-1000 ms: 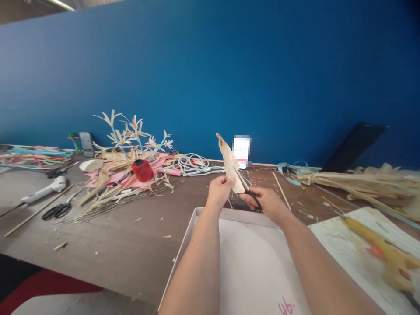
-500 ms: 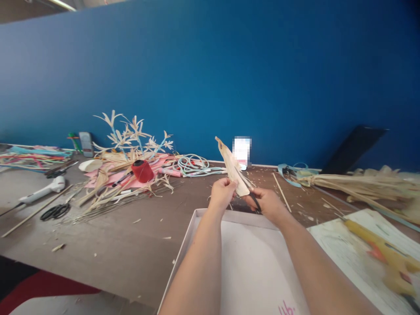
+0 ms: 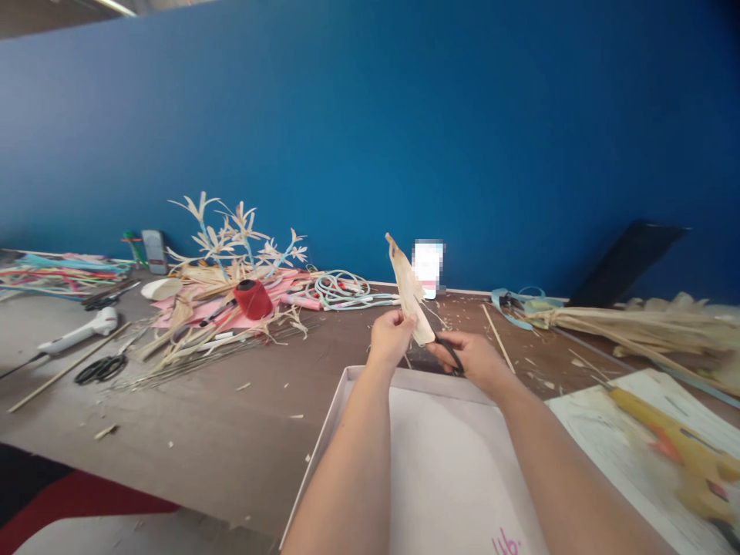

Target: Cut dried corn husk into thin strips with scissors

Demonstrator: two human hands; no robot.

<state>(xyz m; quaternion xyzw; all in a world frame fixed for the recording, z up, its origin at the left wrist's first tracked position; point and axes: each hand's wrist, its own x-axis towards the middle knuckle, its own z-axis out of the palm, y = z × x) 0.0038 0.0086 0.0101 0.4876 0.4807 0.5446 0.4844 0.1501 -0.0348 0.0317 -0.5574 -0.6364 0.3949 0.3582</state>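
Husk (image 3: pixel 408 284) more upright than before, in grip of left hand (image 3: pixel 391 339); scissors (image 3: pixel 453 358) in right hand (image 3: pixel 477 359).

Husk strip (image 3: pixel 409 289) pale tan; held scissors' handles (image 3: pixel 455 358) blk. Wall (image 3: pixel 370 116) dk blue, spool (image 3: pixel 253 299) red, glue gun (image 3: pixel 687 443) yel w/ orange trigger (image 3: pixel 666 445), box (image 3: pixel 445 455) wht w/ pink writing (image 3: pixel 506 543).

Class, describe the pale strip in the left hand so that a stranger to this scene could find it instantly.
Start at the blue wall and drop to the white tray. Near its far rim, the left hand holds the pale strip beside the black-handled scissors in the right hand. Unlike the pale pieces heaped on the table, it is held up, its narrow, brownish tip uppermost.
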